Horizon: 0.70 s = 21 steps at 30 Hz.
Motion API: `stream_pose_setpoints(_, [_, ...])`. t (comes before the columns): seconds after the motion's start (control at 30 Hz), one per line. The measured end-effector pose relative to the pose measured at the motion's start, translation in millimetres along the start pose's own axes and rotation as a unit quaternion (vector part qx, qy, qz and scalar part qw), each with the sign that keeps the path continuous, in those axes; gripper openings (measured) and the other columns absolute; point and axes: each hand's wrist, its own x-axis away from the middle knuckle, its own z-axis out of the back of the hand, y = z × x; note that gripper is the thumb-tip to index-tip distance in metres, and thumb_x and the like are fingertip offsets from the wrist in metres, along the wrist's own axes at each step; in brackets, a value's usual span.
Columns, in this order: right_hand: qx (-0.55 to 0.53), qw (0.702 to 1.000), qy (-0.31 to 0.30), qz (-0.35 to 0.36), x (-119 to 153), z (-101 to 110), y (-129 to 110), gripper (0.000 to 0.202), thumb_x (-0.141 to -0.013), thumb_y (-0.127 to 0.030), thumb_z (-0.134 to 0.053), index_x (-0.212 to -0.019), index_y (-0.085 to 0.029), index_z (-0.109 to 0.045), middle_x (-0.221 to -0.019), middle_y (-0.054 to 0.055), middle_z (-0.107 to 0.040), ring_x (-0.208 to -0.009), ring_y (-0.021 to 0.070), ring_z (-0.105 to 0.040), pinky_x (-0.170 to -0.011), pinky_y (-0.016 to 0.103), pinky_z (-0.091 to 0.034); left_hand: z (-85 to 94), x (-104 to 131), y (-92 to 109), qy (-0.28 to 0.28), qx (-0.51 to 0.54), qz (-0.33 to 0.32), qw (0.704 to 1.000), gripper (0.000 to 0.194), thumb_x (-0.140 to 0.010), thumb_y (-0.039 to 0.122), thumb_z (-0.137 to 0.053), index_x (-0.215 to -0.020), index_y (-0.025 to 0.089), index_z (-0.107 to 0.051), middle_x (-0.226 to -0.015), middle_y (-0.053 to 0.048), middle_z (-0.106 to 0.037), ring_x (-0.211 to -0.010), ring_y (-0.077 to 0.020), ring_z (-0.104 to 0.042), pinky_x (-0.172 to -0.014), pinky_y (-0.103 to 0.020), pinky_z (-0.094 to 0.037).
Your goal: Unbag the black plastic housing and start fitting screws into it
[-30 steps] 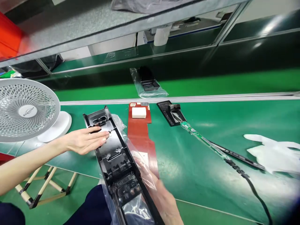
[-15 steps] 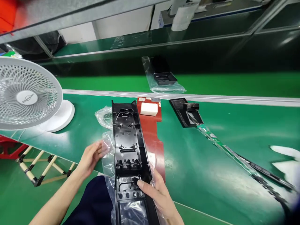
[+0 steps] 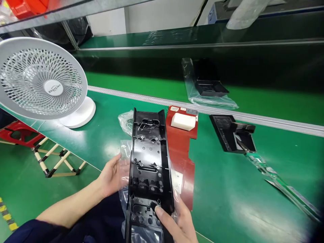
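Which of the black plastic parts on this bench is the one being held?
The long black panel in front, gripped by the left hand and right hand. The bagged part and the small tray lie untouched farther back.

The white fan (image 3: 42, 79) carries one readable word on its hub badge — "ShenLian".

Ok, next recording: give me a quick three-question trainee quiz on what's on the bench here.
1. True or false: the long black plastic part lies partly in a clear plastic bag.
2. What does the right hand grip? A) the part's near end B) the white fan C) the red mat
3. What sits on the red mat's far end?

Key:
1. True.
2. A; the left hand is at the bag on the part's left.
3. A white block.
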Motion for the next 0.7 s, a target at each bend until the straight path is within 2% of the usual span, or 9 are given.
stream_pose_setpoints(0.13, [0.067,0.994,-0.03,0.075,-0.6,4.1,9.9,0.051,-0.092,-0.045,-0.07,-0.136,-0.022,-0.056,-0.13,0.01,-0.048,-0.118,0.0196,-0.051,-0.101,0.018,-0.042,-35.6,-7.6,23.8,-0.047,0.035,-0.08,0.995,0.052,-0.093,0.053,-0.036,-0.105,0.01,-0.064,-0.099,-0.013,-0.068,-0.09,-0.0241,-0.065,-0.089,-0.039,-0.05])
stream_pose_setpoints(0.2, [0.068,0.994,-0.026,0.079,1.2,-1.2,1.5,0.05,-0.093,-0.044,-0.069,-0.136,-0.022,-0.055,-0.131,0.009,-0.048,-0.121,0.0197,-0.049,-0.102,0.018,-0.042,-48.3,-11.5,36.3,-0.062,0.016,-0.111,0.992,0.055,-0.087,0.06,-0.043,-0.104,0.011,-0.064,-0.097,-0.013,-0.068,-0.092,-0.0257,-0.065,-0.09,-0.04,-0.051])
stream_pose_setpoints(0.27, [0.056,0.996,-0.014,0.065,4.6,-10.4,-11.0,0.051,-0.093,-0.044,-0.07,-0.137,-0.023,-0.055,-0.132,0.009,-0.047,-0.125,0.0206,-0.046,-0.106,0.021,-0.04,-56.1,-15.4,44.0,-0.083,-0.028,-0.129,0.988,0.058,-0.074,0.064,-0.06,-0.101,0.012,-0.064,-0.094,-0.011,-0.069,-0.091,-0.0272,-0.066,-0.088,-0.042,-0.052])
stream_pose_setpoints(0.33, [0.052,0.997,0.014,0.046,7.8,-18.7,-19.3,0.052,-0.091,-0.046,-0.072,-0.135,-0.023,-0.057,-0.133,0.009,-0.046,-0.126,0.0214,-0.044,-0.11,0.024,-0.037,-61.1,-18.6,46.4,-0.102,-0.066,-0.145,0.982,0.06,-0.058,0.055,-0.076,-0.097,0.012,-0.064,-0.091,-0.01,-0.069,-0.086,-0.0267,-0.066,-0.083,-0.041,-0.054])
stream_pose_setpoints(0.4, [0.052,0.997,0.029,0.052,9.1,-22.2,-18.6,0.052,-0.091,-0.047,-0.072,-0.134,-0.023,-0.057,-0.134,0.009,-0.045,-0.126,0.0213,-0.044,-0.111,0.024,-0.036,-65.3,-20.5,45.1,-0.101,-0.091,-0.167,0.977,0.058,-0.049,0.037,-0.082,-0.098,0.012,-0.062,-0.085,-0.007,-0.069,-0.076,-0.023,-0.066,-0.077,-0.038,-0.055])
stream_pose_setpoints(0.47, [0.047,0.995,0.012,0.085,8.3,-20.3,-10.6,0.05,-0.093,-0.043,-0.07,-0.137,-0.024,-0.055,-0.134,0.008,-0.045,-0.125,0.0195,-0.045,-0.108,0.02,-0.039,-69.7,-21.1,42.4,-0.092,-0.106,-0.196,0.971,0.06,-0.048,0.021,-0.078,-0.105,0.013,-0.06,-0.08,-0.004,-0.068,-0.069,-0.0198,-0.065,-0.073,-0.036,-0.055])
stream_pose_setpoints(0.53, [0.033,0.993,-0.013,0.112,6.7,-15.9,-1.6,0.049,-0.096,-0.037,-0.067,-0.14,-0.026,-0.051,-0.135,0.008,-0.044,-0.126,0.0181,-0.044,-0.107,0.018,-0.039,-73.6,-21.1,40.1,-0.092,-0.122,-0.213,0.965,0.065,-0.05,0.016,-0.072,-0.114,0.016,-0.057,-0.079,-0.002,-0.068,-0.068,-0.0199,-0.066,-0.072,-0.036,-0.056])
stream_pose_setpoints(0.6, [0.012,0.993,-0.029,0.112,5.5,-13.1,2.4,0.049,-0.098,-0.034,-0.065,-0.143,-0.027,-0.047,-0.137,0.008,-0.042,-0.126,0.0182,-0.045,-0.108,0.021,-0.039,-76.4,-21.0,39.1,-0.095,-0.128,-0.224,0.961,0.07,-0.052,0.016,-0.071,-0.12,0.018,-0.053,-0.083,-0.002,-0.069,-0.071,-0.0211,-0.067,-0.072,-0.036,-0.057])
stream_pose_setpoints(0.7, [-0.023,0.996,-0.04,0.076,6.0,-15.1,-3.8,0.052,-0.098,-0.032,-0.065,-0.145,-0.029,-0.043,-0.139,0.008,-0.04,-0.126,0.0206,-0.044,-0.111,0.03,-0.038,-79.2,-21.2,41.5,-0.096,-0.135,-0.245,0.955,0.076,-0.052,0.014,-0.071,-0.125,0.021,-0.05,-0.09,-0.002,-0.07,-0.072,-0.0209,-0.068,-0.068,-0.034,-0.058])
